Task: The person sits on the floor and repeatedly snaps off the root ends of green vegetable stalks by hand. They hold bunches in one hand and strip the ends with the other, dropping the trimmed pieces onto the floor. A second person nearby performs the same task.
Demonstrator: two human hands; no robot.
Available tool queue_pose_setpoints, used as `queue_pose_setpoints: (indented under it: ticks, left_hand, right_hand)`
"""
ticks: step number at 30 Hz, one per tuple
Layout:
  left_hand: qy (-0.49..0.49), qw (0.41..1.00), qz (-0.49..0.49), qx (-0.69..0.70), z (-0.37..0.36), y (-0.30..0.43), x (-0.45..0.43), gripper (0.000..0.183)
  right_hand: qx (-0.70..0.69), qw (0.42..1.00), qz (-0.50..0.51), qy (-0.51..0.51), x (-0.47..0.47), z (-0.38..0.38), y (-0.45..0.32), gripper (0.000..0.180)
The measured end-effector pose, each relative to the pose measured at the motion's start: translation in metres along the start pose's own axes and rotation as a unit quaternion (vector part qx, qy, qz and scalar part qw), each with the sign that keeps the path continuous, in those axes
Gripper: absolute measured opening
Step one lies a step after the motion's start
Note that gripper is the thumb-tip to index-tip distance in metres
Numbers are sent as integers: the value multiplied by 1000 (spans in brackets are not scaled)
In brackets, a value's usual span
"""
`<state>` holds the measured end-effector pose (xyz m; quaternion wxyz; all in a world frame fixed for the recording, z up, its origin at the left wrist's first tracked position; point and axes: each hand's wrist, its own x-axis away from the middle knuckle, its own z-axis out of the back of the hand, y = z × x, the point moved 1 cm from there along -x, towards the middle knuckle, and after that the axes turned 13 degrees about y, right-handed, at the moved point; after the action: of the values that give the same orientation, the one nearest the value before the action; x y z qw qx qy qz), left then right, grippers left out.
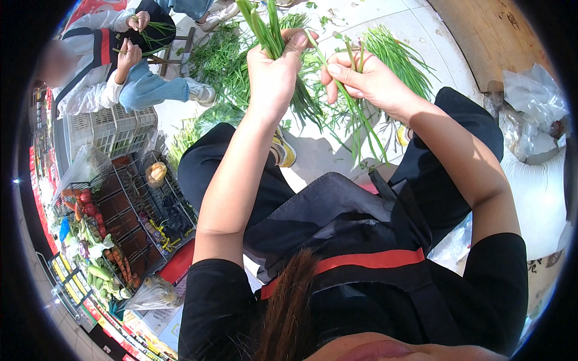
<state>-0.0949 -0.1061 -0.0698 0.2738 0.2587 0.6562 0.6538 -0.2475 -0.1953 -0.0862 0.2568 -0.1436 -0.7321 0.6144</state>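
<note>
My left hand point(277, 67) is closed around a bunch of long green stalks point(266, 27), thick ends up, leaves hanging below the fist. Between its thumb and forefinger runs the tip of a single stem. Just to the right, my right hand point(350, 79) pinches a few thin green stalks point(359, 117), whose leaves dangle over the floor. Behind the right hand a bundle of long thin green leaves point(393, 58) lies on the tiles. Loose leafy greens point(221, 63) are heaped on the floor left of my left hand.
A seated person point(104, 58) at upper left holds green stalks. Plastic crates point(113, 131) and wire baskets point(131, 203) with vegetables stand at left. A wooden board point(501, 36), clear plastic bags point(533, 99) and a stuffed white sack point(537, 203) are at right.
</note>
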Motion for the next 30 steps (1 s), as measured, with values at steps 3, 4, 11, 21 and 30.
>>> queue_pose_setpoints:
  ticks: [3,4,11,21,30]
  left_hand:
    - [-1,1000,-17,7,-1,-1,0,18]
    - [0,1000,-24,13,-2,-1,0,18]
    - [8,999,-18,37,-5,2,2,15]
    - [17,999,-7,31,-4,6,2,16]
    - [5,997,-68,17,0,3,3,15]
  right_hand:
    - [-5,1000,0,-14,2,-1,-1,27]
    - [-7,1000,3,-15,2,-1,-1,27]
    - [-69,997,-13,-45,2,1,-1,29]
    - [22,1000,10,8,0,0,1,27]
    - [-7,1000,-14,-18,3,-3,0,24]
